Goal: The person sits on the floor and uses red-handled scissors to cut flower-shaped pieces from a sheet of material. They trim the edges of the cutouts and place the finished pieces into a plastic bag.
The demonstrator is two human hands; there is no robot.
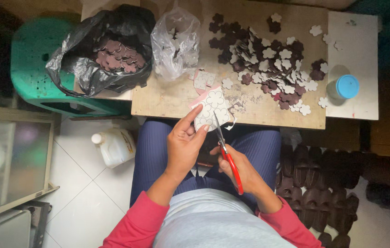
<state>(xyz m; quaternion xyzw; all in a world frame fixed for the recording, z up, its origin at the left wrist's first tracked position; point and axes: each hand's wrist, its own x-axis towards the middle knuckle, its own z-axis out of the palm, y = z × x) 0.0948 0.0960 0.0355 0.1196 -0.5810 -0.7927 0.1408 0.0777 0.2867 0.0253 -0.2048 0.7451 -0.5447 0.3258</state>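
Red-handled scissors are in the right hand, which is closed around the handles, and the blades point up into a white sheet printed with flower outlines. The left hand holds this sheet from the left side: the index finger is stretched along its edge and the thumb presses near the lower corner. The sheet is just over the near edge of a wooden board, above the person's lap in blue striped trousers. The sleeves are pink-red.

On the board, to the right, lies a big heap of cut flower shapes, some showing a white face and some a dark brown one. A few small leftover pieces lie just behind the sheet. To the left of the heap stands a clear plastic bag with some white flower pieces inside, and beside it an open black plastic bag filled with brown flower shapes. The black bag rests partly on a green plastic stool.

At the right end of the table there is a white surface and a small container with a blue lid. On the tiled floor, left of the person's leg, stands a white plastic jug. On the right side of the floor are rows of dark brown shoe-sole shapes.
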